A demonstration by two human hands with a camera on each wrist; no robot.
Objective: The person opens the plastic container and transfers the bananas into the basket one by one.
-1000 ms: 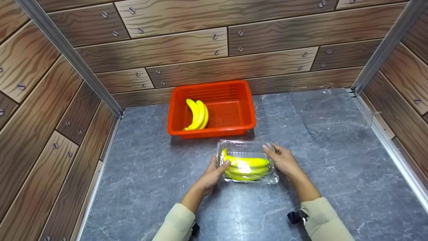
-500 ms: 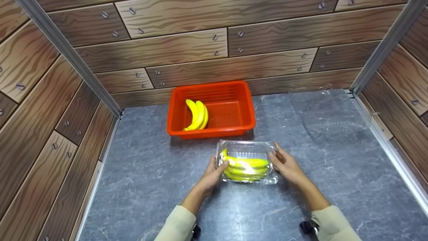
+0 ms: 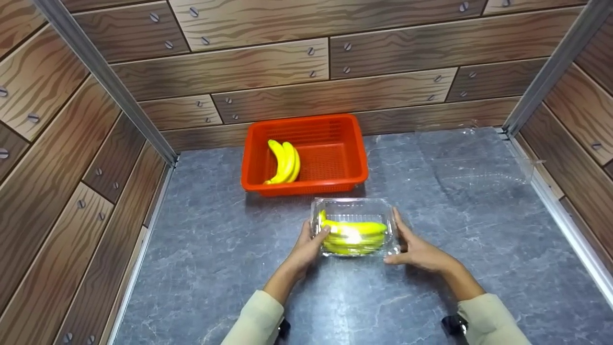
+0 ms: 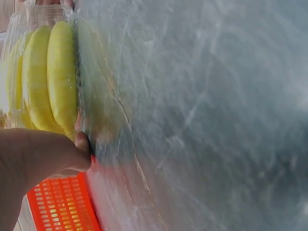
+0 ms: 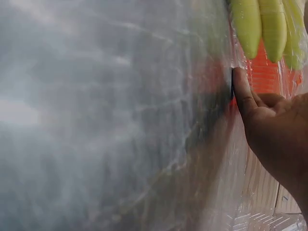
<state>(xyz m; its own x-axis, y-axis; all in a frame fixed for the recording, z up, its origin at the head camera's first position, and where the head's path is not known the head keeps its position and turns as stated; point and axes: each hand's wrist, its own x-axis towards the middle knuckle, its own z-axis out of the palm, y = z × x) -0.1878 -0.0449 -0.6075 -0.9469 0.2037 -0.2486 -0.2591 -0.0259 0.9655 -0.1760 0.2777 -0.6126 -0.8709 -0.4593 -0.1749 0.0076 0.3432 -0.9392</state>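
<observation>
A clear plastic clamshell box (image 3: 352,206) with a bunch of yellow bananas (image 3: 354,238) inside lies on the grey tabletop, in front of the red basket. My left hand (image 3: 306,247) grips its left end, thumb over the edge. At the right end, my right hand (image 3: 419,251) has its fingers straight along the side and its thumb stretched to the near corner. The left wrist view shows the bananas (image 4: 60,72) through the plastic, above the left hand (image 4: 43,156). Fingertips of the right hand (image 5: 269,113) sit low beside the box in the right wrist view.
The red basket (image 3: 330,184) stands near the back wall, with another bunch of bananas (image 3: 286,163) in its left half. More clear plastic packaging (image 3: 479,172) lies at the back right, hard to see against the table. Wood-patterned walls (image 3: 268,67) enclose the tabletop.
My right hand has left the box's far right corner and slid nearer along the right end, its thumb now at the near corner. The left hand and the box have stayed about the same.
</observation>
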